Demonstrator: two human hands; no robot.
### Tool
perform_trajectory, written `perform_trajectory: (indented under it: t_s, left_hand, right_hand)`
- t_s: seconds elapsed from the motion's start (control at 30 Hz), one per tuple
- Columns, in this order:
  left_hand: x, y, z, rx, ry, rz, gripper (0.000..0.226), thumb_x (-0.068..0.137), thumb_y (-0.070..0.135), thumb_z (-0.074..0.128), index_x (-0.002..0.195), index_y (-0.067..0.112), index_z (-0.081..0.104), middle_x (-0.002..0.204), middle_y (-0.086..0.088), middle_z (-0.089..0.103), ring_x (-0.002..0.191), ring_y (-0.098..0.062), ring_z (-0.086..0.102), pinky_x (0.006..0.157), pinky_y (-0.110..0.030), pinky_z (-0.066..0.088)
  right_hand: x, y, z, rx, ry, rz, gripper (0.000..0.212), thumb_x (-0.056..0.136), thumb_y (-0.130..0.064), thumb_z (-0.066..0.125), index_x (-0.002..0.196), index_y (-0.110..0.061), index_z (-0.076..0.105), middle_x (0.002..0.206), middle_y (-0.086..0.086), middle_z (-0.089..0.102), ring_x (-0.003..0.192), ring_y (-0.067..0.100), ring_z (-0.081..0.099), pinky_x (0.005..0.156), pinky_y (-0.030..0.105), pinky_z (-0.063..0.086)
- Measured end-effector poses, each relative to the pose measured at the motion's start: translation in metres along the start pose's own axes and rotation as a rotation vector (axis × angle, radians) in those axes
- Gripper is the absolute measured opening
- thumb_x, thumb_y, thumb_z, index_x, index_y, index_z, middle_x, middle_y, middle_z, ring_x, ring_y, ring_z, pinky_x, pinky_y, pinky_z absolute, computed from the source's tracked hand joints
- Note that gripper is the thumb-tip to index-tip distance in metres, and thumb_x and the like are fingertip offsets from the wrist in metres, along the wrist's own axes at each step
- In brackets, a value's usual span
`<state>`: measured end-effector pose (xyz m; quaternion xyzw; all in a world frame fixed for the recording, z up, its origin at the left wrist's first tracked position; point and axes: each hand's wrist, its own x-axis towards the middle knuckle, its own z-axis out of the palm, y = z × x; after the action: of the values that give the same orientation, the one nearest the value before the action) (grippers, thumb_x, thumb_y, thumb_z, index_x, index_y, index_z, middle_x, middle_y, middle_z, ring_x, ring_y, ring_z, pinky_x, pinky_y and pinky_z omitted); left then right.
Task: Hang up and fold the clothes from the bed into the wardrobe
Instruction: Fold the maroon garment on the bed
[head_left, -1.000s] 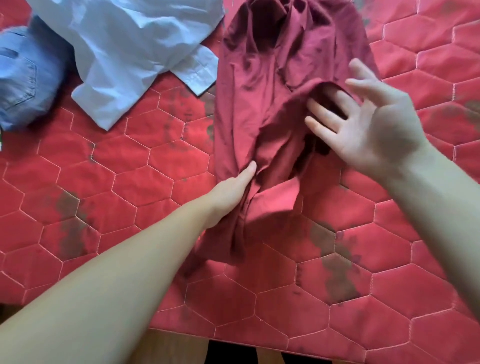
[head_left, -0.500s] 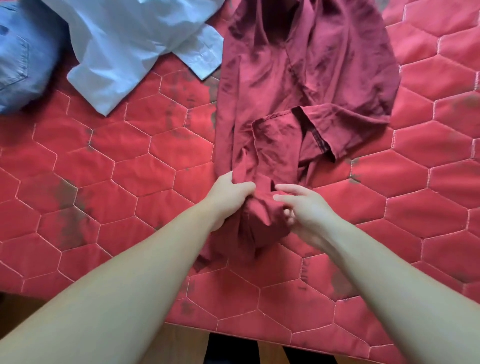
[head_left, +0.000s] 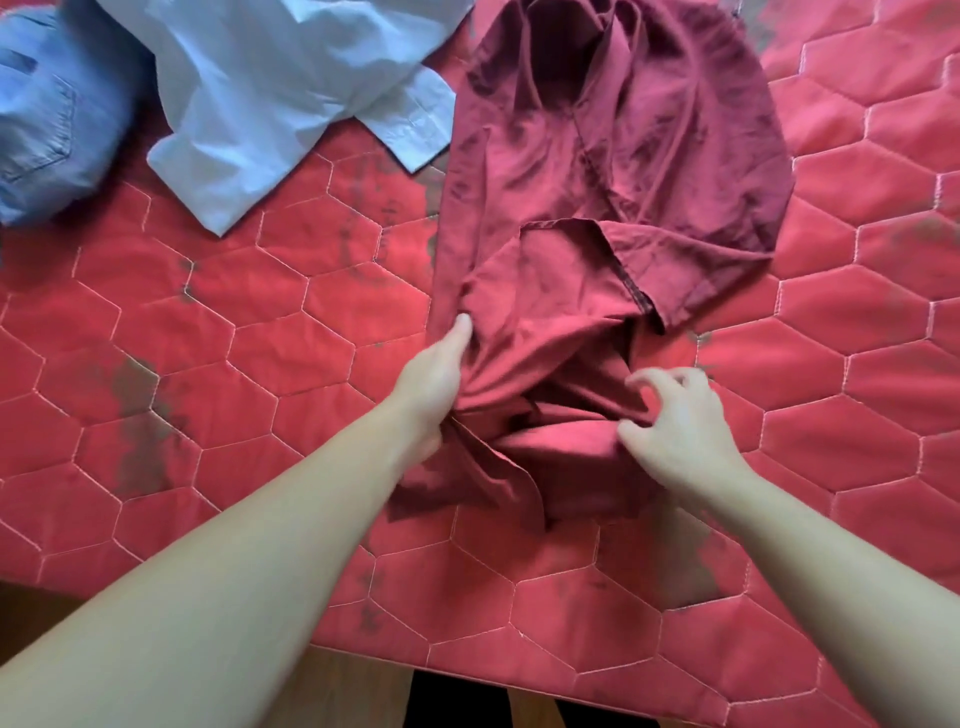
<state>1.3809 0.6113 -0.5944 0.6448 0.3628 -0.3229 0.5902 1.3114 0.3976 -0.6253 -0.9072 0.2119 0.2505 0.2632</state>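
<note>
Red quilted bedspread (head_left: 291, 358) with hexagon stitching and dark blotches fills the view; its near edge runs along the bottom, with dark floor below it.

Maroon shirt (head_left: 597, 171) lies crumpled on the bedspread, centre to upper right, collar end toward the top edge. One sleeve is folded across the body, its cuff edge pointing right. The lower part of the shirt is bunched into folds between the two hands.

Left hand (head_left: 434, 384) rests on the shirt's left edge, forefinger stretched straight up along the fabric, tip pressed into a crease. The other fingers are hidden under the bunched cloth, so whether they grip it cannot be told. Right hand (head_left: 675, 421) sits over the bunched lower hem on the right side, fingers curled claw-like, thumb touching the folded cloth; fingertips are blurred and appear to hover just above the fabric, nothing clearly pinched. Hands are apart, the gathered fabric between them. Both forearms are bare, entering from the bottom corners.

Light blue shirt (head_left: 270, 88) lies spread at upper left, one cuff just beside the maroon shirt's left edge. Denim garment (head_left: 47, 114) with a visible pocket sits at the far left, partly under the light blue shirt and cut off by the frame.
</note>
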Motion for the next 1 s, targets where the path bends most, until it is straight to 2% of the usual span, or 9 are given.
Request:
perform_trajectory:
  t_s: [0.13,0.23,0.33,0.47,0.6,0.73,0.8,0.9,1.0]
  left_hand:
    - [-0.027,0.006,0.025,0.214,-0.501,0.104,0.014,0.093,0.027,0.061,0.097,0.018,0.071,0.096,0.000,0.074,0.092,-0.017,0.068,0.100,-0.039,0.050]
    - [-0.036,0.014,0.025,0.365,-0.753,0.212,0.024,0.079,0.007,0.073,0.095,0.022,0.063,0.085,0.010,0.067,0.079,-0.006,0.062,0.080,-0.020,0.052]
    - [-0.028,0.016,0.014,0.801,-0.586,0.360,0.034,0.074,0.011,0.072,0.104,0.020,0.060,0.089,0.007,0.063,0.079,-0.011,0.058,0.078,-0.026,0.049]
    - [-0.016,0.006,0.000,1.320,-0.281,0.492,0.029,0.077,0.023,0.060,0.104,0.033,0.059,0.093,0.009,0.065,0.091,-0.020,0.061,0.081,-0.034,0.051]
    - [-0.009,-0.004,0.009,1.060,-0.394,0.246,0.030,0.077,0.059,0.067,0.090,0.032,0.065,0.082,0.012,0.063,0.078,-0.010,0.059,0.072,-0.027,0.046]
    - [0.007,-0.021,0.035,0.911,-0.112,0.331,0.072,0.080,0.057,0.065,0.140,0.030,0.037,0.136,-0.003,0.043,0.120,-0.024,0.052,0.103,-0.040,0.041]
    - [0.014,-0.031,0.038,1.009,-0.080,0.322,0.085,0.080,0.041,0.069,0.148,0.028,0.020,0.136,-0.008,0.043,0.120,-0.032,0.054,0.099,-0.042,0.044]
    - [0.020,-0.043,0.032,1.254,-0.154,0.347,0.074,0.082,0.024,0.058,0.147,0.029,0.024,0.124,-0.009,0.061,0.115,-0.033,0.058,0.093,-0.041,0.048]
    - [0.018,-0.043,0.022,1.515,-0.149,0.381,0.063,0.087,0.022,0.051,0.145,0.035,0.031,0.129,-0.006,0.059,0.117,-0.031,0.057,0.090,-0.036,0.046]
  right_hand:
    - [0.000,-0.045,-0.015,0.196,0.224,-0.303,0.095,0.066,-0.025,0.070,0.150,-0.027,0.027,0.151,0.009,0.026,0.135,0.029,0.029,0.110,0.041,0.027]
    - [0.007,-0.050,-0.029,-0.064,0.273,-0.468,0.077,0.068,-0.022,0.073,0.140,-0.031,0.046,0.152,0.007,0.029,0.136,0.032,0.031,0.102,0.048,0.035]
    - [0.015,-0.031,-0.036,-0.350,0.099,-0.554,0.025,0.074,-0.028,0.067,0.099,-0.025,0.072,0.129,-0.003,0.058,0.126,0.027,0.048,0.094,0.042,0.040]
    - [-0.007,-0.021,-0.028,-0.517,-0.279,-0.453,0.031,0.087,-0.046,0.050,0.099,-0.022,0.065,0.111,-0.003,0.063,0.108,0.024,0.060,0.086,0.036,0.046]
    - [-0.035,-0.029,0.003,-0.199,-0.531,-0.273,0.029,0.086,-0.047,0.056,0.084,-0.018,0.059,0.083,0.002,0.065,0.080,0.022,0.062,0.070,0.032,0.047]
    - [-0.041,-0.042,0.008,0.341,-0.944,-0.032,0.036,0.084,-0.044,0.069,0.100,-0.012,0.063,0.083,0.000,0.062,0.073,0.010,0.061,0.073,0.033,0.058]
    - [-0.029,-0.040,0.001,0.435,-0.779,-0.035,0.027,0.086,-0.040,0.068,0.094,-0.015,0.063,0.079,-0.002,0.063,0.067,0.006,0.062,0.067,0.030,0.059]
    - [0.003,-0.023,-0.008,0.257,0.044,-0.042,0.034,0.076,-0.042,0.074,0.103,-0.024,0.064,0.106,0.002,0.062,0.098,0.022,0.063,0.087,0.043,0.053]
    - [0.029,0.003,-0.022,0.018,0.095,0.208,0.091,0.073,-0.040,0.078,0.147,-0.024,0.027,0.149,0.011,0.026,0.130,0.035,0.040,0.103,0.046,0.038]
